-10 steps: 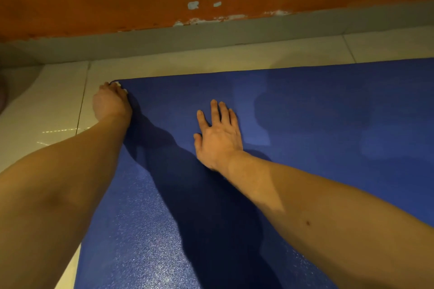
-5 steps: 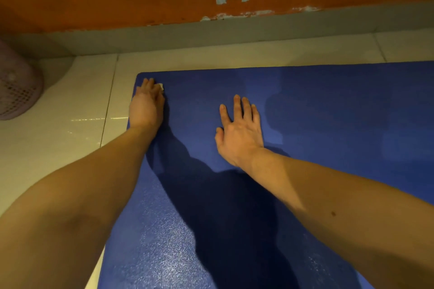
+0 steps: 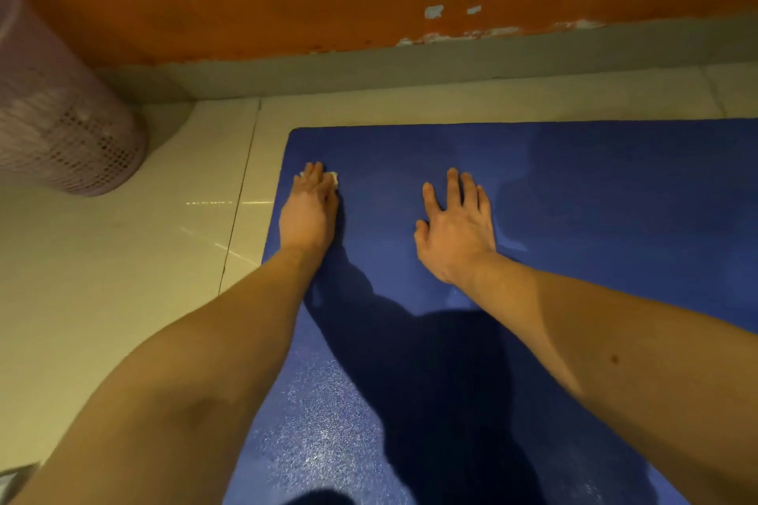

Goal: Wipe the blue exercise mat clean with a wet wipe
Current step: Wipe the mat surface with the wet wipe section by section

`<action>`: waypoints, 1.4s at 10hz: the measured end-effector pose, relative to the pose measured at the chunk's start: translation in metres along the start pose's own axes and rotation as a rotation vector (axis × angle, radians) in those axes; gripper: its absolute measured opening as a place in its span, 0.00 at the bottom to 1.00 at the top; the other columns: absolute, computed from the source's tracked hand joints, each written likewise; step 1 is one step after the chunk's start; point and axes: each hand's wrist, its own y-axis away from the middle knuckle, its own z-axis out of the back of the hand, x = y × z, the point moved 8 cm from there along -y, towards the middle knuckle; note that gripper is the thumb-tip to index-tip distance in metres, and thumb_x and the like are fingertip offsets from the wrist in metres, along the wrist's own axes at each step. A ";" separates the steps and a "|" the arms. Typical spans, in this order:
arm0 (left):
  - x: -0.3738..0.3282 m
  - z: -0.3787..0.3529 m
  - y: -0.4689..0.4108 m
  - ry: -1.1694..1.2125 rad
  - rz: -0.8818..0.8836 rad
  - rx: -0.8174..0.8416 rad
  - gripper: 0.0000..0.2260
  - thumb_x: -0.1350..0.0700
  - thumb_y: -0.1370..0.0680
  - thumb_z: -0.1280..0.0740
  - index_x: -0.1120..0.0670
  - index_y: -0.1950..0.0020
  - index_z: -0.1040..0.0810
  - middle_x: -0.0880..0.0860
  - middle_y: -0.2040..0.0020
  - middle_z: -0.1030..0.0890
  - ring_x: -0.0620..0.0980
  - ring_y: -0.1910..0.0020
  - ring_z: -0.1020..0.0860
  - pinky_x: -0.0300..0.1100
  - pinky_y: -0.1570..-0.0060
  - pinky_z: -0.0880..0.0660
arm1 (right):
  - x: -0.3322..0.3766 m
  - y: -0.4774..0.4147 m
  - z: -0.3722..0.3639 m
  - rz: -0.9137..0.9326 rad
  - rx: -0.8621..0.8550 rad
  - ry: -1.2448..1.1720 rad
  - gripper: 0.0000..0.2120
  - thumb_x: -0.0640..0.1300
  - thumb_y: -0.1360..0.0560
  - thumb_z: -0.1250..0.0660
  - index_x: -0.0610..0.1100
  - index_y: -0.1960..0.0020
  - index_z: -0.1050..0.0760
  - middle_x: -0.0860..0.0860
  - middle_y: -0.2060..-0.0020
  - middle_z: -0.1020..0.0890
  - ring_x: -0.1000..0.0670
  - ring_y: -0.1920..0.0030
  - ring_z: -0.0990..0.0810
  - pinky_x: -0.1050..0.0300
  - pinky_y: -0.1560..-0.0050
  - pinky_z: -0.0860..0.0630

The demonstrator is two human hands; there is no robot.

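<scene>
Pressing a small white wet wipe (image 3: pixel 334 178) onto the blue textured foam exercise mat (image 3: pixel 594 217), the L hand (image 3: pixel 308 213) lies flat w/ fingers straight over it, near the mat's upper-left corner, centre-left of frame. R hand (image 3: pixel 455 225) rests on the mat at centre, fingers spread, holding nothing. Blotchy patches upper right look damp, prob. wiped. Bottom of frame shows none, so approx. mid-task.

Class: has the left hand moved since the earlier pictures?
Yes: the left hand has drawn back from the mat's far corner toward the person.
</scene>
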 end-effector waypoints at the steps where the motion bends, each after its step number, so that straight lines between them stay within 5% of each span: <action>1: 0.041 0.013 0.001 -0.056 0.086 -0.046 0.15 0.57 0.14 0.45 0.59 0.31 0.27 0.56 0.28 0.30 0.60 0.33 0.27 0.50 0.37 0.27 | -0.004 -0.001 0.000 0.013 0.022 0.005 0.32 0.59 0.15 0.53 0.47 0.16 0.55 0.39 0.18 0.56 0.36 0.19 0.58 0.38 0.20 0.55; 3: 0.051 0.013 0.041 0.102 0.168 -0.128 0.15 0.56 0.15 0.43 0.62 0.33 0.26 0.59 0.31 0.26 0.61 0.35 0.25 0.51 0.40 0.29 | 0.004 0.021 0.002 0.023 -0.011 -0.052 0.32 0.57 0.15 0.49 0.47 0.16 0.56 0.39 0.18 0.57 0.38 0.19 0.58 0.39 0.20 0.56; 4: -0.002 0.000 0.068 0.118 -0.065 -0.071 0.19 0.58 0.16 0.43 0.64 0.28 0.28 0.60 0.25 0.31 0.57 0.25 0.35 0.51 0.26 0.39 | 0.019 0.033 0.001 0.076 -0.032 -0.089 0.32 0.55 0.16 0.46 0.47 0.16 0.53 0.39 0.18 0.56 0.38 0.18 0.56 0.39 0.20 0.55; 6: 0.042 0.014 0.081 0.074 0.061 -0.101 0.19 0.56 0.15 0.46 0.63 0.28 0.28 0.59 0.25 0.31 0.56 0.25 0.36 0.44 0.27 0.41 | 0.043 0.061 -0.003 0.164 -0.004 -0.102 0.32 0.54 0.16 0.45 0.47 0.16 0.52 0.40 0.18 0.57 0.39 0.18 0.57 0.40 0.20 0.56; 7: 0.065 0.013 0.098 0.004 0.127 -0.139 0.34 0.43 0.20 0.62 0.56 0.28 0.26 0.52 0.25 0.30 0.49 0.26 0.35 0.34 0.32 0.44 | 0.039 0.071 -0.008 0.161 0.015 -0.055 0.32 0.54 0.16 0.46 0.47 0.16 0.52 0.40 0.18 0.58 0.39 0.18 0.57 0.40 0.20 0.56; 8: 0.033 0.010 0.121 -0.018 0.128 0.084 0.24 0.47 0.16 0.57 0.44 0.26 0.30 0.44 0.26 0.31 0.44 0.25 0.37 0.35 0.27 0.46 | 0.040 0.078 -0.010 0.161 0.031 -0.040 0.32 0.54 0.16 0.46 0.47 0.16 0.52 0.40 0.18 0.58 0.39 0.18 0.57 0.40 0.20 0.56; 9: -0.002 -0.018 0.120 -0.473 -0.158 0.166 0.32 0.52 0.18 0.37 0.58 0.19 0.48 0.59 0.20 0.43 0.63 0.21 0.48 0.57 0.22 0.50 | 0.048 0.085 -0.009 0.173 0.034 -0.044 0.32 0.54 0.16 0.45 0.47 0.16 0.51 0.40 0.18 0.58 0.39 0.18 0.57 0.40 0.20 0.56; 10: 0.027 -0.001 0.132 -0.528 -0.055 0.099 0.26 0.47 0.15 0.49 0.56 0.19 0.44 0.57 0.19 0.43 0.59 0.20 0.47 0.51 0.21 0.49 | 0.055 0.092 -0.010 0.193 0.041 -0.045 0.31 0.54 0.16 0.45 0.47 0.16 0.51 0.40 0.18 0.57 0.40 0.18 0.57 0.41 0.20 0.57; 11: 0.064 0.013 0.147 -0.474 0.108 -0.050 0.42 0.35 0.24 0.70 0.49 0.29 0.26 0.48 0.27 0.29 0.46 0.28 0.33 0.24 0.32 0.47 | 0.052 0.099 -0.013 0.199 0.029 -0.014 0.31 0.54 0.16 0.45 0.47 0.17 0.50 0.40 0.18 0.56 0.40 0.18 0.55 0.41 0.20 0.56; 12: 0.040 -0.015 0.157 -1.190 -0.233 0.138 0.25 0.43 0.17 0.59 0.38 0.27 0.30 0.38 0.28 0.30 0.39 0.26 0.36 0.30 0.28 0.47 | 0.042 0.101 -0.018 0.175 0.027 0.033 0.31 0.55 0.16 0.46 0.47 0.17 0.49 0.39 0.18 0.55 0.39 0.18 0.54 0.41 0.20 0.54; 13: 0.009 -0.043 0.184 -0.574 -0.209 0.332 0.30 0.55 0.21 0.34 0.57 0.21 0.39 0.58 0.25 0.35 0.64 0.23 0.43 0.60 0.24 0.46 | 0.039 0.107 -0.023 0.152 0.030 0.033 0.31 0.55 0.16 0.47 0.46 0.17 0.49 0.39 0.18 0.54 0.39 0.18 0.54 0.42 0.20 0.53; 14: -0.009 -0.042 0.184 -0.654 -0.185 0.162 0.29 0.59 0.21 0.34 0.59 0.21 0.38 0.59 0.26 0.35 0.64 0.23 0.42 0.60 0.23 0.45 | 0.046 0.113 -0.023 0.162 0.016 0.029 0.31 0.55 0.16 0.46 0.46 0.17 0.49 0.39 0.18 0.53 0.38 0.18 0.53 0.41 0.20 0.52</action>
